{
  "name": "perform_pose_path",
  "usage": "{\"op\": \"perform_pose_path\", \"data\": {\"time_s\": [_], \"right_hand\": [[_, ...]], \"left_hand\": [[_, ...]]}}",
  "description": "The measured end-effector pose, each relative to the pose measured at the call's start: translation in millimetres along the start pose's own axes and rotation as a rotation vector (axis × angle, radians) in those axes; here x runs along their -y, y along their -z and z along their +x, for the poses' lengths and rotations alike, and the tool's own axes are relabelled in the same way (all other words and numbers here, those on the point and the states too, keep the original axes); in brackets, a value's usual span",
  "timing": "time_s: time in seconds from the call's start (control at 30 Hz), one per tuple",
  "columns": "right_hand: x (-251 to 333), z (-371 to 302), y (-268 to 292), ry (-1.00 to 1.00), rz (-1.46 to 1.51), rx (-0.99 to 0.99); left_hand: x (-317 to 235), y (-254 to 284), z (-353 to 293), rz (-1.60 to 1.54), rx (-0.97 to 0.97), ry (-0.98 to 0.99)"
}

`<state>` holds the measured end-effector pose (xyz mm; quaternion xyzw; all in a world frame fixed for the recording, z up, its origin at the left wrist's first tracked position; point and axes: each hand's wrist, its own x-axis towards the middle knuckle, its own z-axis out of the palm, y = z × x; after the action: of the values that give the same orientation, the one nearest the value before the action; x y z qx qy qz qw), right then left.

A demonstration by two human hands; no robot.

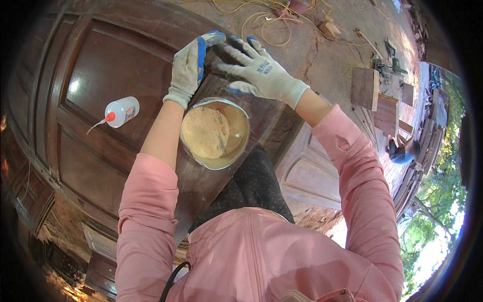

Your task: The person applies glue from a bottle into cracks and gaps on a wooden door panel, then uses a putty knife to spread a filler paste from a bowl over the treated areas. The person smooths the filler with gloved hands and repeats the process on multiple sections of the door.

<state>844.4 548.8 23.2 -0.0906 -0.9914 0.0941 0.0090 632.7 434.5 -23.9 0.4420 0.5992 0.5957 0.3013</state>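
Note:
Both hands wear white work gloves with blue palms, over a dark brown panelled wooden door (121, 55). My left hand (190, 68) is turned on its edge near the door's far border, fingers bent and pressed together. Whatever it may hold is hidden. My right hand (261, 73) lies palm down beside it, fingers spread over the wood. Just nearer to me than the hands is an open round tub (242, 143) containing tan powder (204, 133), with a small dark-and-orange tool lying in it. Left of the tub, a white squeeze bottle (122, 111) with a red cap lies on its side.
Yellow cords (261, 25) coil on the ground beyond the door. Wooden blocks (365, 88) stand to the right, near a green machine (395, 65). A paler panelled door (312, 166) lies right of my legs. Another person (402, 152) is at the far right.

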Motion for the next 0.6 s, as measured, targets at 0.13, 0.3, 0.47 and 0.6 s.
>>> {"op": "perform_pose_path", "data": {"time_s": [0.13,0.3,0.47,0.6], "right_hand": [[8.7,-16.1,-6.4,-0.090,0.084,-0.076],[15.2,-9.7,-6.5,-0.041,-0.105,-0.025],[2.7,-1.1,-17.8,-0.117,0.125,-0.136],[5.6,5.8,-11.9,-0.104,-0.052,-0.048]], "left_hand": [[0.8,2.2,6.4,-0.145,0.037,0.134],[-18.6,-2.6,8.2,-0.147,0.039,0.073],[15.4,0.7,8.0,-0.141,0.029,0.118],[3.7,0.3,9.9,-0.153,0.047,0.092]]}}
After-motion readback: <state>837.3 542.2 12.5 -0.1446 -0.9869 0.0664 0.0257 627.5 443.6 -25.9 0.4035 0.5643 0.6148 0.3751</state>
